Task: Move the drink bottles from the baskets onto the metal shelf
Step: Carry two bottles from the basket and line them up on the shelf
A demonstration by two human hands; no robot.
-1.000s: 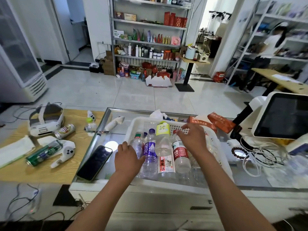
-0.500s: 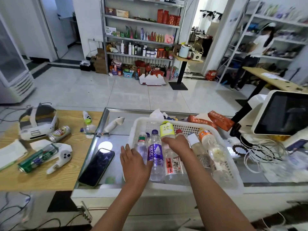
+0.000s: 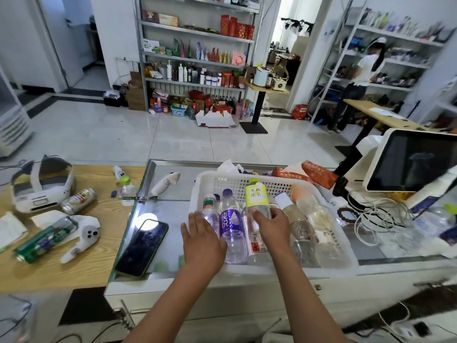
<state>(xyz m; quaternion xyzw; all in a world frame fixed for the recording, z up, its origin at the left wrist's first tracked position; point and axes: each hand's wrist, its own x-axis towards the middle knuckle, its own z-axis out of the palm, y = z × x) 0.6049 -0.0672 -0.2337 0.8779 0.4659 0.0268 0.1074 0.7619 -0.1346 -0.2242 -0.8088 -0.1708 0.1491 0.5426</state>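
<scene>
A white plastic basket [image 3: 262, 179] full of several drink bottles sits on the glass counter [image 3: 160, 206]. My right hand [image 3: 272, 227] grips the yellow-green labelled bottle [image 3: 256, 196], which stands above the other bottles. My left hand [image 3: 201, 240] rests on the basket's near left edge with straight fingers, beside the purple-labelled bottle [image 3: 231, 225] and a green-labelled one [image 3: 209, 205]. Clear and orange-capped bottles [image 3: 303, 201] lie at the basket's right. The metal shelf [image 3: 197, 60] stands across the room, stocked with goods.
A black phone [image 3: 142, 247] lies on the counter left of the basket. A wooden table [image 3: 81, 266] at left holds a headset, controllers, cans and a small bottle. A screen [image 3: 410, 162] and cables sit at right. A person stands by the far right shelves.
My right hand has moved from the basket's far side to the middle and taken the yellow-green bottle, which is now higher. My left hand stays at the basket's left edge.
</scene>
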